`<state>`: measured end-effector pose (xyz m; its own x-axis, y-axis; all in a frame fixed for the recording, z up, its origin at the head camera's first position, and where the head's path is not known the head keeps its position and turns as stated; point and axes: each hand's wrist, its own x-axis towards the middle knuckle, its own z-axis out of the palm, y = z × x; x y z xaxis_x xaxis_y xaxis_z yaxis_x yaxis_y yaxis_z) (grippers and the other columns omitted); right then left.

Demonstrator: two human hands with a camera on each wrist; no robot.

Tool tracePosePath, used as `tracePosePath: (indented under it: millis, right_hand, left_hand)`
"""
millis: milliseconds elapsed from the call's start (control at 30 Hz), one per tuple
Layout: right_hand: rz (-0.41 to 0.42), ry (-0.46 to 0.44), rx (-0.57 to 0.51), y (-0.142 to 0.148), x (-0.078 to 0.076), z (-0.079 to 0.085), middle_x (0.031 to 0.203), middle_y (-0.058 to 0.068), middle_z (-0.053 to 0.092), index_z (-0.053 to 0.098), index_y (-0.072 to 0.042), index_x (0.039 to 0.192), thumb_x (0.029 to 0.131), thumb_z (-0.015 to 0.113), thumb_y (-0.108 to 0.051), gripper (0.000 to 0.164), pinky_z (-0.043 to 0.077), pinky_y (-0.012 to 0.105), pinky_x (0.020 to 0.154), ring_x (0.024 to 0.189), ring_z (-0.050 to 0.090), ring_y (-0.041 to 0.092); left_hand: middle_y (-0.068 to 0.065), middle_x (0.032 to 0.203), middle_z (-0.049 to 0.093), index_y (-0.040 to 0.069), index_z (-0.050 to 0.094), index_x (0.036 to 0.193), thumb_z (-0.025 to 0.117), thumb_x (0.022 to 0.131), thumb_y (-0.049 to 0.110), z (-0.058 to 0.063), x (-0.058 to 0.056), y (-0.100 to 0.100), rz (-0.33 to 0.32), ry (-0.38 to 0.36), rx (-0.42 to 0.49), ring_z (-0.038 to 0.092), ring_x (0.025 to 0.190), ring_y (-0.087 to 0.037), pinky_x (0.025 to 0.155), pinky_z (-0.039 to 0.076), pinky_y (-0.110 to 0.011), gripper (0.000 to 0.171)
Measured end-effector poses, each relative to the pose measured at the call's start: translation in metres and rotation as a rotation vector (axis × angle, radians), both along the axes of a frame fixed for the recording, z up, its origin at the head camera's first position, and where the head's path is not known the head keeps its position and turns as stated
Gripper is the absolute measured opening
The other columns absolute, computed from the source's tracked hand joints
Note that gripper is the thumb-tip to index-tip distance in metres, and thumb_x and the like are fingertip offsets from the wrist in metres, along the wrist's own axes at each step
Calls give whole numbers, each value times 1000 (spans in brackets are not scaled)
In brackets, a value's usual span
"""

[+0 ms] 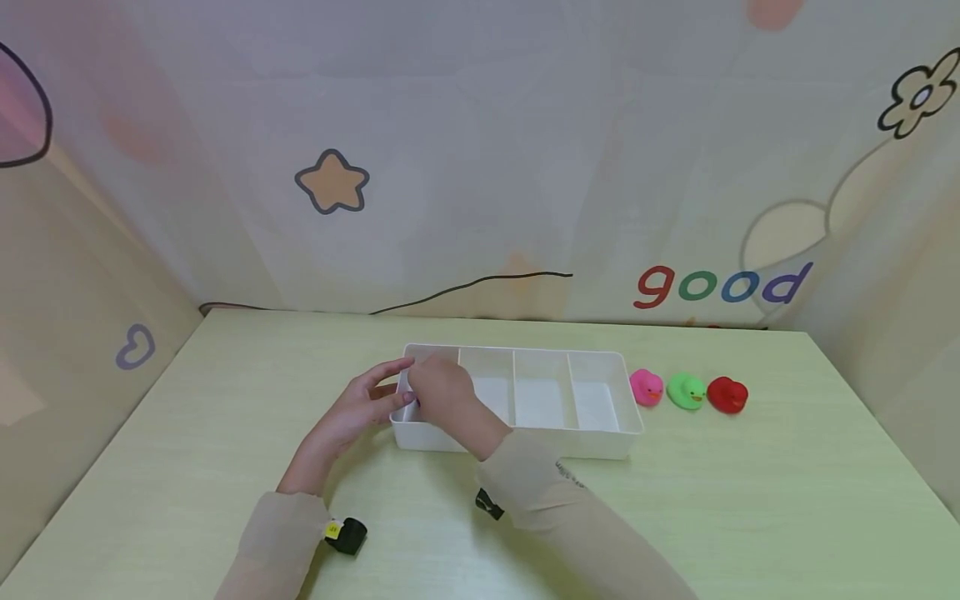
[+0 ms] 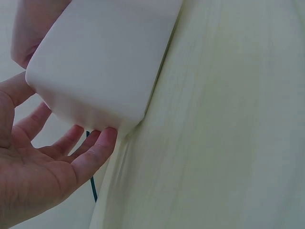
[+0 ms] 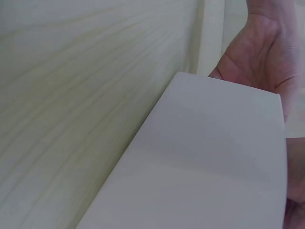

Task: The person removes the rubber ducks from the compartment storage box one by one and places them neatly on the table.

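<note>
white divided tray [image 1: 540, 398] mid-table, left hand [image 1: 358, 408] flat and loose against its end wall, right hand [image 1: 442, 388] curled over leftmost compartment, contents hidden; could skid toward ducks [image 1: 686, 392] if nudged harder

Pink duck [image 1: 646, 387], green duck [image 1: 686, 391], red duck [image 1: 727, 395], seemingly touching.

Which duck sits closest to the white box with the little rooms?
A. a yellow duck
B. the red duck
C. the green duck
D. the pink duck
D: the pink duck sits right beside the right end of the white box, with the green duck next along and the red duck farthest out.
</note>
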<state>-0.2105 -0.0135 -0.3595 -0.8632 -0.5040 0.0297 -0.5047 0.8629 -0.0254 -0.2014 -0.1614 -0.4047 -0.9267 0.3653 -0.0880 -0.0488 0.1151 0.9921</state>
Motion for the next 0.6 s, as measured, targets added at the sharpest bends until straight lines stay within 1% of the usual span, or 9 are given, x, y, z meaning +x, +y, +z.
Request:
tracePosePath:
  millis: [167,267,367,467,600]
  right_hand:
    - [-1,16,26,-1,0,-3,79,3,64,68,-9,91,82,67,-16,12,52,25,55,63,51,11]
    - [19,37,21,1,0,-3,77,2,63,68,-9,90,82,66,-14,10,51,24,54,62,51,11]
    - [52,39,-43,5,0,-3,68,1,59,67,-8,81,81,66,-11,3,45,20,52,60,47,11]
    - [90,30,-137,10,0,-1,58,-2,49,63,-8,71,79,69,-13,11,37,18,50,56,42,11]
    - [116,-4,-277,19,1,3,53,-3,38,60,-6,67,77,73,-16,19,31,16,49,53,37,11]
  left_hand:
    - [-13,144,29,10,36,139,61,88,16,0,0,0,0,2,-4,40,123,-36,90,45,-44,58]
    - [-12,144,29,11,36,139,61,87,15,0,0,1,5,-1,-5,41,122,-35,90,45,-44,58]
    - [-12,145,28,11,36,139,61,87,16,0,0,1,6,-4,-2,41,122,-35,90,45,-44,58]
    - [-11,146,25,11,35,139,62,87,16,0,0,0,6,-2,-5,40,123,-35,91,45,-44,59]
    - [-11,147,24,11,35,140,62,87,17,1,1,0,6,-7,-10,40,123,-36,91,45,-43,59]
